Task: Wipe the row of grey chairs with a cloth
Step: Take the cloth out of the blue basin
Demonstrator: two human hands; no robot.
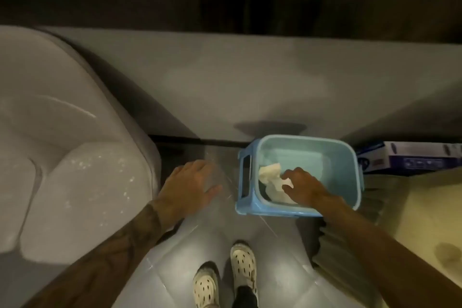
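A pale cloth [271,177] lies crumpled inside a light blue plastic tub [300,144] that stands on the tiled floor by the wall. My right hand [306,186] reaches into the tub and its fingers curl onto the cloth, pinching its right side. My left hand [191,184] hovers over the floor to the left of the tub with relaxed fingers and holds nothing. A grey cushioned chair [75,182] fills the left side of the view, its seat speckled with light spots.
A grey wall [237,77] with a dark skirting runs behind the tub. A blue and white cardboard box [410,157] lies to the tub's right, above a yellowish surface [430,212]. My feet in pale perforated shoes [225,275] stand on the glossy tiles.
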